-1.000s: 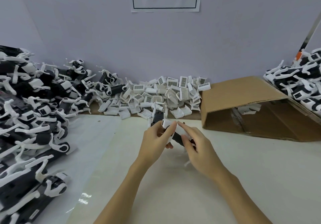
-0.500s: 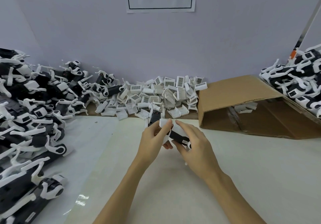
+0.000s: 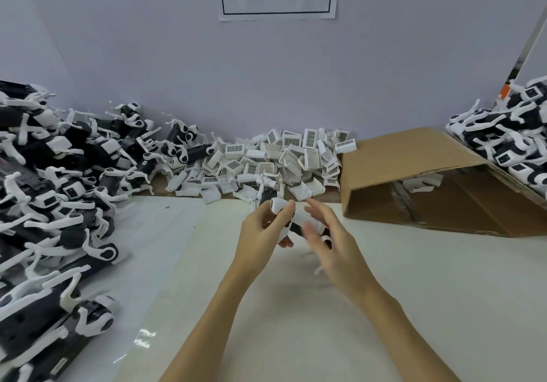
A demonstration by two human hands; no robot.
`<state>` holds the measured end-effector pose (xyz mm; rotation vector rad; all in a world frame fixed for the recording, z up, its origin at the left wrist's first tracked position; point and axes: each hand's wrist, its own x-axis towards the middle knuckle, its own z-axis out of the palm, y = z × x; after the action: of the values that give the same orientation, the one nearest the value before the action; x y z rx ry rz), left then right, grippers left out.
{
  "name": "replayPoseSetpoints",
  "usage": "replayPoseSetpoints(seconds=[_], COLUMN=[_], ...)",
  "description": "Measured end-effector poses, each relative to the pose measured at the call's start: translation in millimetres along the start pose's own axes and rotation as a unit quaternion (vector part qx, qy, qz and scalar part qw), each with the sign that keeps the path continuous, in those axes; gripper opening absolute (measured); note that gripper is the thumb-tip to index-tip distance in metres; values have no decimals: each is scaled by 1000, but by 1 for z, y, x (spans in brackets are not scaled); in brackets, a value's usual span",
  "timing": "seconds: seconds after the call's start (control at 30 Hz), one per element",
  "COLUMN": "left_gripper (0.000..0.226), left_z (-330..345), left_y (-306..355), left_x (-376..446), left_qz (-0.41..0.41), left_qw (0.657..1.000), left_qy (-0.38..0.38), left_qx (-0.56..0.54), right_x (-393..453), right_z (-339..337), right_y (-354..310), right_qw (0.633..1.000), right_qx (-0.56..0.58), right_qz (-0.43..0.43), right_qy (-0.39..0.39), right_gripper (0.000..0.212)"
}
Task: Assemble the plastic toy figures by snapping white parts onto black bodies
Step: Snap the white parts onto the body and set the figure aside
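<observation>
Hands meet above the table (image 3: 384, 307), mid-frame. My left hand (image 3: 262, 230) grips the toy figure (image 3: 291, 218), fingers curled round its black body, thumb beside the white part at the top end. My right hand (image 3: 331, 242) is blurred; fingers look loosely spread against the figure's white shell, though I cannot tell whether they grip. Heap of loose white parts (image 3: 281, 159) lies behind, cardboard box (image 3: 414, 174) to the right.

toy piles (image 3: 59, 204) left, box (image 3: 414, 180) right
</observation>
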<state>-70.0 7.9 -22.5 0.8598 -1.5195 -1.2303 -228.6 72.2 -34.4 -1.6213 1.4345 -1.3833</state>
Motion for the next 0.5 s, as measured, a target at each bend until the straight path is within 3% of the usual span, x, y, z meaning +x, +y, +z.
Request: replayPoseSetpoints(seconds=[0.07, 0.2, 0.27, 0.33, 0.37, 0.43, 0.5], left_gripper=[35, 38, 37, 38, 38, 34, 37], left_z=[-5, -11, -14, -15, -15, -13, -13], left_y=[1, 0, -3, -6, -6, -6, -4], left_x=[-1, -4, -3, -1, 0, -1, 0], left_qz=[22, 80, 105, 127, 137, 120, 86], left_qw=[999, 993, 988, 979, 973, 971, 975], left_qy=[-30, -77, -59, -20, -13, -31, -46], left_qx=[-16, 44, 101, 156, 183, 204, 198], right_x=[3, 5, 6, 6, 6, 7, 7], right_z=[-7, -23, -27, -24, -22, -16, -13], right_y=[-2, 2, 6, 8, 8, 9, 11], right_qw=[995, 994, 992, 997, 999, 989, 952], right_qx=[86, 45, 54, 59, 28, -99, -224], right_qz=[54, 65, 66, 48, 21, -73, -175], right_qy=[-23, -76, -90, -24, 20, 86, 117], right_gripper=[37, 28, 20, 14, 21, 32, 35])
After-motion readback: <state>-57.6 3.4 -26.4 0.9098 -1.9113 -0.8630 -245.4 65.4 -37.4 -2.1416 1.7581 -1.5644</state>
